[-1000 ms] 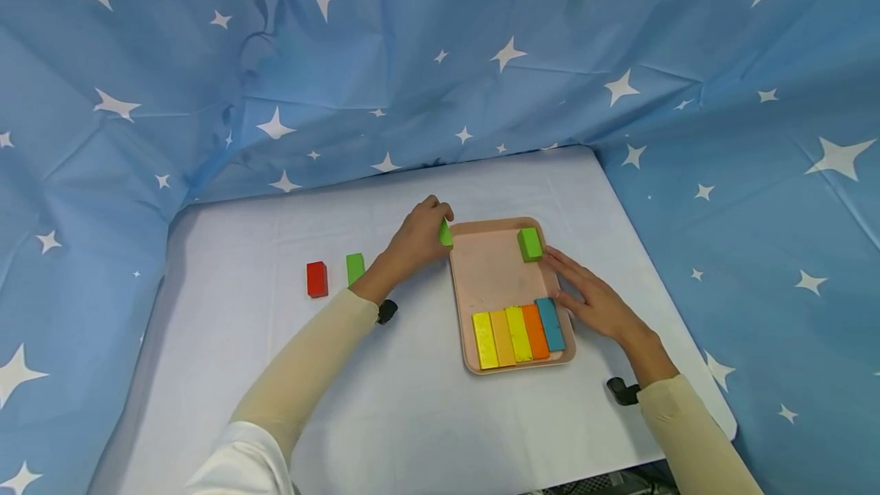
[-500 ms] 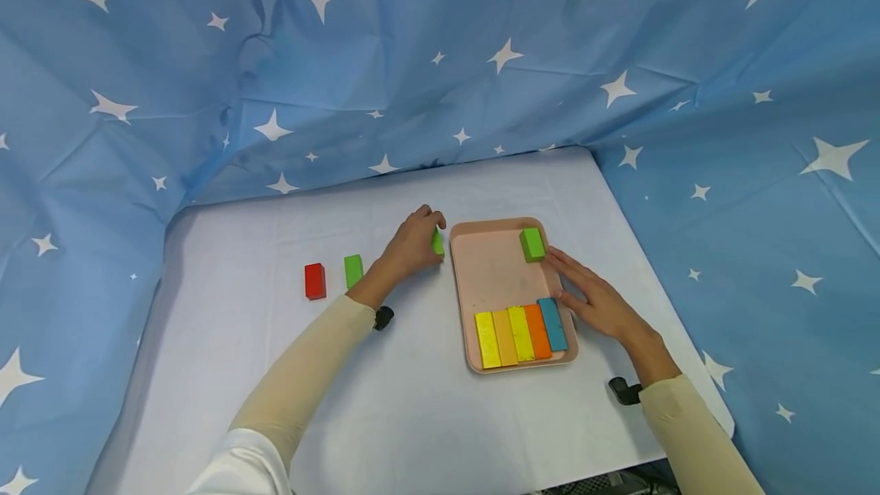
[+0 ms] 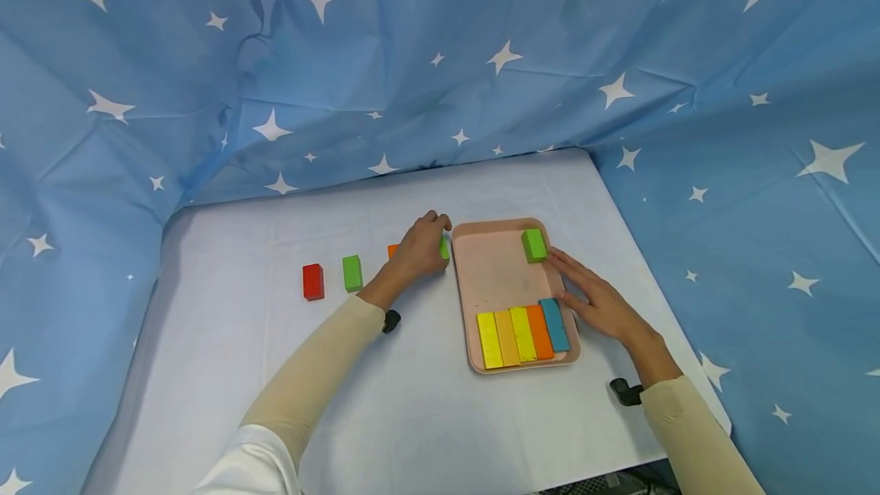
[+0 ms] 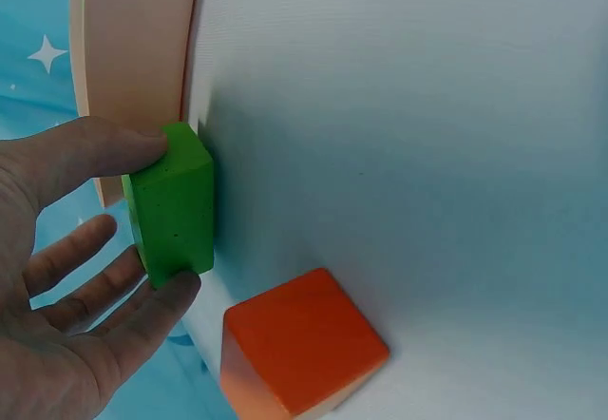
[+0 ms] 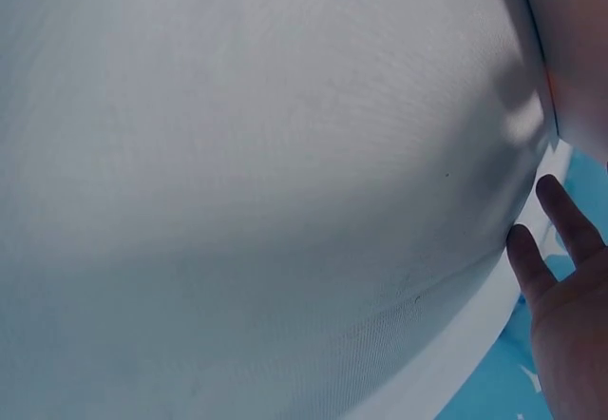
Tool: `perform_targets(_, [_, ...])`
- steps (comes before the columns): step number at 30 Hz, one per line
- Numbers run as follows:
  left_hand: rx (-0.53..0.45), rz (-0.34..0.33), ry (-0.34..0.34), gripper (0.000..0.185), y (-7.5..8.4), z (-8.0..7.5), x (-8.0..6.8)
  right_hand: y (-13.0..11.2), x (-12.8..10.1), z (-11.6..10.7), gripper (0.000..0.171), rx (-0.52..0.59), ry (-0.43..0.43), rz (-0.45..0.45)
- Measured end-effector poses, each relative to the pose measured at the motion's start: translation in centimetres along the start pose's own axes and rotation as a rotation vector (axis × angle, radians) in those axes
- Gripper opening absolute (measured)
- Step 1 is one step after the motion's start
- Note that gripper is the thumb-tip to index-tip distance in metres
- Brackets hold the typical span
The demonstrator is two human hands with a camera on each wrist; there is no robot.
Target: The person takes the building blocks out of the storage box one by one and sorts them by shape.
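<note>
A white table (image 3: pixel 412 403) carries a pink tray (image 3: pixel 498 273) with five coloured bars (image 3: pixel 522 333) lined along its near end and a green block in its far corner (image 3: pixel 534 244). The right hand (image 3: pixel 596 300) lies flat and relaxed against the tray's right rim, seemingly steadying it. The left hand (image 3: pixel 415 247) pinches a green block (image 4: pixel 173 203) between thumb and fingers, just outside the tray's left rim, beside an orange cube (image 4: pixel 302 339). Lifting it clear of that rim before setting it inside looks wisest.
</note>
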State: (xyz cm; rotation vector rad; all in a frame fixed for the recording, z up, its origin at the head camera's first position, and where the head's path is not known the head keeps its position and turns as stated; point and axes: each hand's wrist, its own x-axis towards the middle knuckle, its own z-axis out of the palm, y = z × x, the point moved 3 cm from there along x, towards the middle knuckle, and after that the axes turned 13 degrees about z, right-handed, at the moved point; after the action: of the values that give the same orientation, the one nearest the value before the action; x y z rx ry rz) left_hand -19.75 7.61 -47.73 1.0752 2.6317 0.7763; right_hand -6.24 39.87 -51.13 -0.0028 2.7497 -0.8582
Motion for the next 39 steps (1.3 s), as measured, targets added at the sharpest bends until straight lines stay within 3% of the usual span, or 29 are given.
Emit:
perform_targets(20, [0.02,0.006,0.005,0.056,0.0,0.8,-0.2,0.5,-0.2,-0.1,0.068,0.002,-0.003,0.009])
perform_targets(26, [0.026,-0.023,-0.035,0.072,0.3,0.5,-0.4,0.4,-0.2,-0.2,0.068,0.015,-0.002,-0.001])
perform_targets(31, [0.06,0.011,-0.036,0.081,1.4,-0.4,0.0,0.3,-0.1,-0.3,0.068,0.005,0.0,0.003])
perform_targets(39, [0.031,0.125,-0.05,0.059,4.7,-0.4,2.2,0.5,-0.1,-0.5,0.069,0.0,0.002,0.007])
